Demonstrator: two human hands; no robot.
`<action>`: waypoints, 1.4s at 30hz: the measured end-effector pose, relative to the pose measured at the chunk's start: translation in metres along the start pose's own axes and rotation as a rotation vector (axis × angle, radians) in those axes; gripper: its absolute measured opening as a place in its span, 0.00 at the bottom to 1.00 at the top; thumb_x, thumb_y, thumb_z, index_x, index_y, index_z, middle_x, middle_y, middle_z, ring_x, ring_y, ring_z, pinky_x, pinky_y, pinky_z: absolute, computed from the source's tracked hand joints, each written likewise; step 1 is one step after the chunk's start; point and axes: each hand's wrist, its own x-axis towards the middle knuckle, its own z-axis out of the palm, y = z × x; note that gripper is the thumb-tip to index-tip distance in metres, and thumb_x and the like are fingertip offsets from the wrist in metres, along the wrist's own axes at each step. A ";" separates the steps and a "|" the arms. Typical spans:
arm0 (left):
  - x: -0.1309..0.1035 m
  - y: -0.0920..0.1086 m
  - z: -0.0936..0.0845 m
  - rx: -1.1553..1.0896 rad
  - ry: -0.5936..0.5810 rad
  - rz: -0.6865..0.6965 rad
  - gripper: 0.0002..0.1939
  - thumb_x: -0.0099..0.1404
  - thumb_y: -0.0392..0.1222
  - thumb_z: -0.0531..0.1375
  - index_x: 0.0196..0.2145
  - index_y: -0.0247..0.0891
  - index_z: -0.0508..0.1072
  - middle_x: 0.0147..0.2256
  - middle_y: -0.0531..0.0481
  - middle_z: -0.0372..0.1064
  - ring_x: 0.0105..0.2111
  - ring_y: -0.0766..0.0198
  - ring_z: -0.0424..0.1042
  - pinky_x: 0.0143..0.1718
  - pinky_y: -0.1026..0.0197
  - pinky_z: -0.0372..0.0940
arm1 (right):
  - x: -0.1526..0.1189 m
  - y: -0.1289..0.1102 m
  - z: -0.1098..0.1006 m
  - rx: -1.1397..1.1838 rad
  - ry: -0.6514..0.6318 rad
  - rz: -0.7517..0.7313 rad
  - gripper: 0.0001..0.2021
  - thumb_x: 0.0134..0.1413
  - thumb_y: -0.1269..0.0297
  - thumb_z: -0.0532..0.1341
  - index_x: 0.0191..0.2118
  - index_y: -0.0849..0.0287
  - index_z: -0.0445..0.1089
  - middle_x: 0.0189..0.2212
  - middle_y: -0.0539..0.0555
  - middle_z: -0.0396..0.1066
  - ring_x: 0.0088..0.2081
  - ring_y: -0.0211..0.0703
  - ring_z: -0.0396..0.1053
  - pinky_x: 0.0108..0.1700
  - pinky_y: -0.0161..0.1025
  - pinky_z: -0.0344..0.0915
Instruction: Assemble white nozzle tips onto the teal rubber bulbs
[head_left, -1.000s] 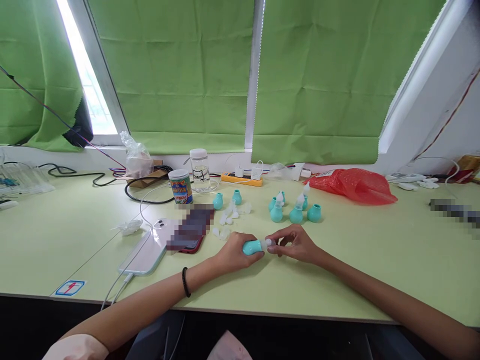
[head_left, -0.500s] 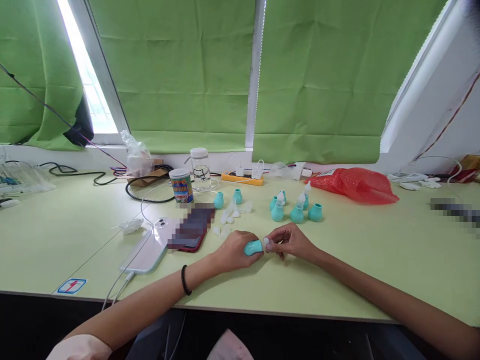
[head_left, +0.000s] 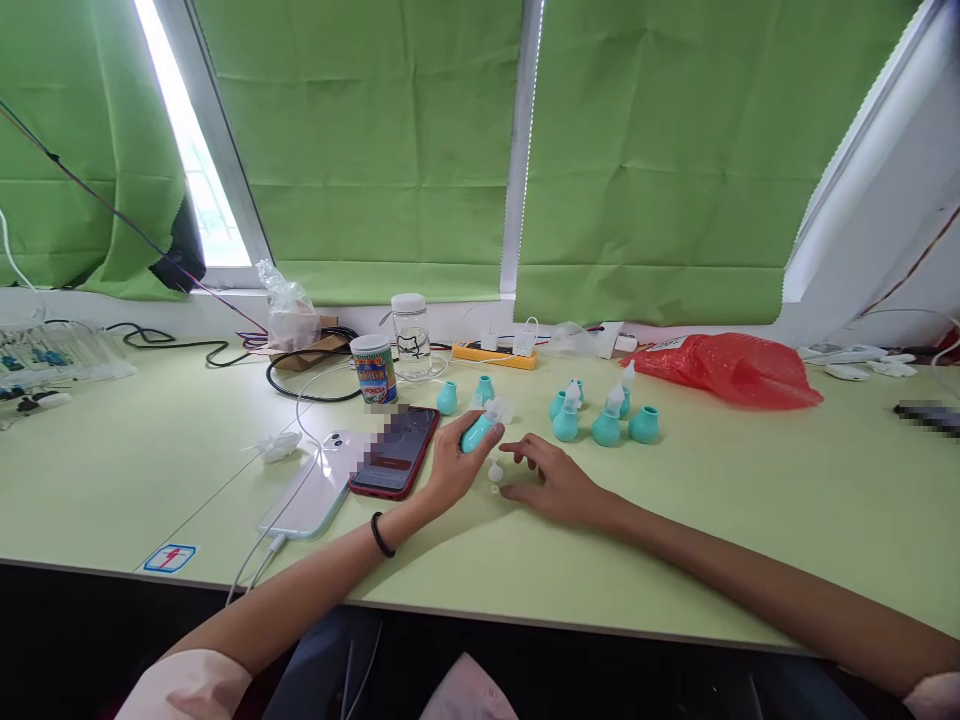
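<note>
My left hand (head_left: 455, 460) is wrapped around a teal rubber bulb (head_left: 478, 434), which tilts up and to the right. Beyond its upper end lie translucent plastic nozzle pieces (head_left: 498, 408); whether one is fitted to the bulb I cannot tell. My right hand (head_left: 551, 480) rests low over the table, thumb and fingers apart. Just off its fingertips are a small translucent nozzle piece (head_left: 496, 471) and a tiny white ring (head_left: 495, 489). At the right stand several teal bulbs (head_left: 643, 424), some topped with translucent nozzles (head_left: 572, 396). Two bare bulbs (head_left: 447, 398) are behind my left hand.
Left of my hands lie a dark phone (head_left: 396, 455) and a white phone (head_left: 319, 487) with a charging cable. A printed can (head_left: 374, 372), a clear jar (head_left: 412, 340), an orange power strip (head_left: 493, 357) and a red plastic bag (head_left: 739, 372) line the back.
The left hand has moved forward with the bulb, now tilted upward. My right hand has released its small translucent piece and spread its fingers; a piece now sits on the table between the hands.
</note>
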 end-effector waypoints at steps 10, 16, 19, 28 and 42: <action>-0.004 0.000 0.005 -0.006 -0.027 -0.013 0.14 0.53 0.47 0.54 0.35 0.34 0.66 0.31 0.50 0.66 0.30 0.65 0.64 0.33 0.65 0.59 | 0.003 0.007 0.001 -0.112 -0.001 -0.064 0.08 0.47 0.66 0.53 0.32 0.60 0.67 0.25 0.52 0.66 0.24 0.35 0.61 0.28 0.34 0.57; -0.007 0.000 0.007 -0.021 -0.179 0.013 0.11 0.48 0.41 0.57 0.31 0.36 0.66 0.28 0.53 0.66 0.29 0.66 0.64 0.32 0.66 0.59 | -0.004 0.018 -0.007 -0.079 0.036 -0.042 0.04 0.46 0.69 0.53 0.29 0.61 0.63 0.23 0.50 0.63 0.22 0.33 0.59 0.26 0.32 0.56; -0.008 0.004 0.005 -0.020 -0.324 0.036 0.08 0.49 0.39 0.56 0.29 0.35 0.65 0.22 0.55 0.64 0.24 0.68 0.63 0.27 0.67 0.57 | -0.003 0.012 -0.007 -0.121 -0.001 -0.041 0.05 0.48 0.67 0.51 0.27 0.60 0.62 0.22 0.49 0.61 0.22 0.34 0.58 0.25 0.32 0.54; -0.010 -0.001 0.008 0.316 -0.446 0.245 0.12 0.48 0.41 0.54 0.33 0.38 0.65 0.21 0.53 0.65 0.22 0.65 0.64 0.26 0.65 0.56 | 0.001 0.025 -0.014 -0.136 -0.038 -0.010 0.05 0.44 0.71 0.52 0.28 0.60 0.64 0.24 0.50 0.64 0.25 0.34 0.59 0.27 0.32 0.55; -0.013 0.000 0.009 0.318 -0.427 0.258 0.11 0.49 0.42 0.53 0.32 0.38 0.65 0.21 0.54 0.66 0.22 0.67 0.64 0.27 0.67 0.56 | 0.004 0.032 -0.023 0.218 -0.183 0.199 0.09 0.33 0.69 0.60 0.28 0.62 0.69 0.18 0.49 0.64 0.20 0.34 0.61 0.22 0.31 0.57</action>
